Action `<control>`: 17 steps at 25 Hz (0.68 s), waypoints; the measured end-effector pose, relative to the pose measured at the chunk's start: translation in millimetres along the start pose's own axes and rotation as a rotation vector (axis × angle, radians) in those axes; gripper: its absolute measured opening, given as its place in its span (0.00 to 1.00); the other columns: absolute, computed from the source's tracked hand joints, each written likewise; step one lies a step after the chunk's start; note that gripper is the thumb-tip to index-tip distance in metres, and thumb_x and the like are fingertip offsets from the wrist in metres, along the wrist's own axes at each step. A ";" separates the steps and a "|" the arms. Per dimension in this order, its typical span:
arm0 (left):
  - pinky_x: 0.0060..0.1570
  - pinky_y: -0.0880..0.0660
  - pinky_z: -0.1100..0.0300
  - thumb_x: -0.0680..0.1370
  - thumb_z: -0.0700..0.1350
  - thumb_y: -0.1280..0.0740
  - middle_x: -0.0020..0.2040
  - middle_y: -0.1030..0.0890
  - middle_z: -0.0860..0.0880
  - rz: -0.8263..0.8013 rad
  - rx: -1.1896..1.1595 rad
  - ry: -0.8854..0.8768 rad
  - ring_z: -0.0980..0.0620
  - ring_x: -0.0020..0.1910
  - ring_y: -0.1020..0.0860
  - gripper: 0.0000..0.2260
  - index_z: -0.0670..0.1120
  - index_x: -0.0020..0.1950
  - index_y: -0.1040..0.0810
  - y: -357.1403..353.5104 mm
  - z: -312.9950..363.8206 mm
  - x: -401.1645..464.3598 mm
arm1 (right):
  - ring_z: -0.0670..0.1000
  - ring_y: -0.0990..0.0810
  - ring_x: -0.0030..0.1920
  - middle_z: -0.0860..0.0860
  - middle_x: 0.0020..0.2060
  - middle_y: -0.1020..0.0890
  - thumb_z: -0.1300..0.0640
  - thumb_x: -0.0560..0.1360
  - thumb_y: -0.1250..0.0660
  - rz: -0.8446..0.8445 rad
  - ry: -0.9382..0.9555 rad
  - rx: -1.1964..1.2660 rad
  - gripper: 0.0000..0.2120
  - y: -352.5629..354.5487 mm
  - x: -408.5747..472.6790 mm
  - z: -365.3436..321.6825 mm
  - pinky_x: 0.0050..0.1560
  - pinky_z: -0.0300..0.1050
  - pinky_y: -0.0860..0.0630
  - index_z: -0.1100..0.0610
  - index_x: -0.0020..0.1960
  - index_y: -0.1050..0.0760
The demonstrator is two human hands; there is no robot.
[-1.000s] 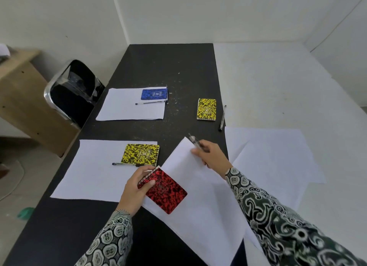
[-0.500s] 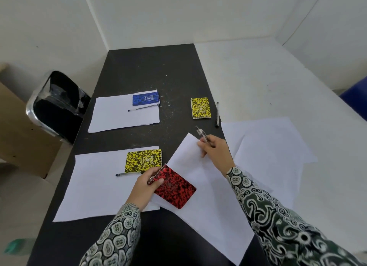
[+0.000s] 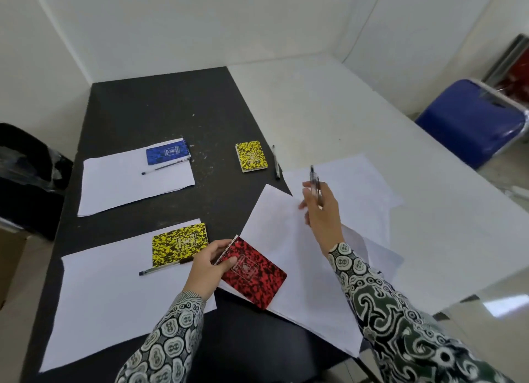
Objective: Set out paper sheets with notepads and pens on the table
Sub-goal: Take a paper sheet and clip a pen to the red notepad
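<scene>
The sheet I am working with lies skewed across the seam between the black table and the white table, its near corner hanging toward me and its far corner pointing at the loose yellow notepad. My right hand rests on the sheet's far edge, fingers partly curled around a pen that sticks up out of the grip. My left hand pinches the red notepad by its spiral edge, the pad lying over the sheet's left side.

I judge this to be the third place setting, in the middle of being laid: the sheet is down but crooked, and neither pad nor pen has been let go.

To the left, two settings look finished. The near one has a sheet with a yellow notepad and a pen beside it; the far one has a sheet carrying a blue notepad and a pen. Beyond my right hand more loose sheets are spread on the white table, and a spare pen lies just beside the loose yellow pad.

Next I need to square the sheet with the right hand, set the red pad at its upper corner, then lay the pen alongside, matching the other two. The overlap with the near-left sheet wants care, so that I do not drag it.
</scene>
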State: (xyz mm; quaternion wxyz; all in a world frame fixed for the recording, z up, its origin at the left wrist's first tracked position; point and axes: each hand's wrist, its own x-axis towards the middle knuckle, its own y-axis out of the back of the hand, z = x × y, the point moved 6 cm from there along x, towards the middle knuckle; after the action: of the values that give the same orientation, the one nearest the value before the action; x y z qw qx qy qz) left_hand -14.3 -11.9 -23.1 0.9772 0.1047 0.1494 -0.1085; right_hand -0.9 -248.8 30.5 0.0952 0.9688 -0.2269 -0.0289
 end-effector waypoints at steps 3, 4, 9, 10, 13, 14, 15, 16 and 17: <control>0.46 0.26 0.62 0.72 0.33 0.32 0.48 0.20 0.52 -0.033 -0.016 -0.001 0.51 0.52 0.23 0.15 0.55 0.45 0.23 -24.7 14.7 4.6 | 0.44 0.31 0.30 0.47 0.37 0.25 0.57 0.79 0.46 -0.153 -0.036 -0.050 0.12 17.4 -5.3 7.8 0.35 0.39 0.34 0.57 0.59 0.28; 0.46 0.25 0.62 0.72 0.34 0.32 0.48 0.20 0.51 -0.041 -0.020 -0.011 0.51 0.52 0.23 0.14 0.55 0.45 0.23 -34.9 21.0 5.9 | 0.46 0.30 0.34 0.48 0.42 0.25 0.60 0.79 0.47 -0.204 -0.049 -0.051 0.14 21.7 -6.1 10.9 0.38 0.39 0.31 0.56 0.61 0.29; 0.46 0.23 0.64 0.72 0.34 0.32 0.48 0.18 0.50 -0.035 -0.063 -0.069 0.54 0.50 0.20 0.13 0.53 0.47 0.21 -93.2 56.0 9.1 | 0.45 0.25 0.43 0.47 0.46 0.25 0.64 0.75 0.38 -0.227 0.153 -0.140 0.15 53.9 8.4 4.2 0.46 0.37 0.24 0.47 0.56 0.26; 0.47 0.23 0.64 0.72 0.34 0.32 0.48 0.18 0.50 -0.019 -0.072 -0.081 0.56 0.49 0.20 0.13 0.53 0.48 0.21 -105.6 63.0 9.9 | 0.45 0.25 0.43 0.46 0.45 0.25 0.63 0.75 0.36 -0.215 0.182 -0.137 0.15 61.8 14.2 2.3 0.45 0.35 0.25 0.46 0.55 0.25; 0.49 0.21 0.62 0.73 0.34 0.33 0.48 0.18 0.52 0.019 -0.064 -0.108 0.59 0.46 0.19 0.13 0.52 0.49 0.21 -145.5 81.3 15.1 | 0.43 0.26 0.46 0.42 0.47 0.29 0.62 0.75 0.37 -0.258 0.281 -0.172 0.17 80.5 29.8 -3.3 0.45 0.28 0.29 0.39 0.54 0.27; 0.51 0.21 0.59 0.73 0.34 0.33 0.48 0.18 0.51 0.036 -0.054 -0.112 0.57 0.48 0.19 0.12 0.50 0.50 0.21 -157.1 85.0 17.5 | 0.43 0.27 0.49 0.41 0.48 0.31 0.63 0.76 0.39 -0.299 0.305 -0.174 0.20 84.0 34.0 -2.5 0.46 0.28 0.29 0.38 0.55 0.29; 0.52 0.22 0.56 0.74 0.34 0.34 0.49 0.18 0.50 0.063 -0.049 -0.116 0.53 0.49 0.20 0.12 0.49 0.52 0.21 -170.4 88.6 20.5 | 0.44 0.28 0.52 0.41 0.49 0.32 0.64 0.76 0.41 -0.344 0.327 -0.175 0.21 89.6 40.5 -0.7 0.49 0.28 0.30 0.38 0.57 0.30; 0.53 0.22 0.54 0.74 0.34 0.34 0.49 0.18 0.49 0.086 -0.050 -0.120 0.51 0.51 0.20 0.12 0.47 0.53 0.21 -179.4 90.4 22.3 | 0.46 0.28 0.53 0.41 0.49 0.32 0.66 0.76 0.42 -0.381 0.345 -0.180 0.22 92.8 45.8 2.1 0.51 0.29 0.30 0.40 0.58 0.29; 0.54 0.22 0.52 0.74 0.34 0.34 0.49 0.18 0.48 0.106 -0.054 -0.123 0.49 0.51 0.20 0.12 0.47 0.53 0.21 -186.0 92.0 23.4 | 0.47 0.28 0.54 0.43 0.50 0.30 0.66 0.76 0.42 -0.416 0.353 -0.186 0.21 95.4 50.1 4.8 0.54 0.32 0.30 0.42 0.59 0.28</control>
State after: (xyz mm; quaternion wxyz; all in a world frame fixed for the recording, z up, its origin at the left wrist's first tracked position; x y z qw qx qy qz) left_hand -13.0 -215.4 23.4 0.9914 0.0793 0.0863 -0.0586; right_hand 2.0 -355.8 43.9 0.2137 0.9717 0.0003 0.1006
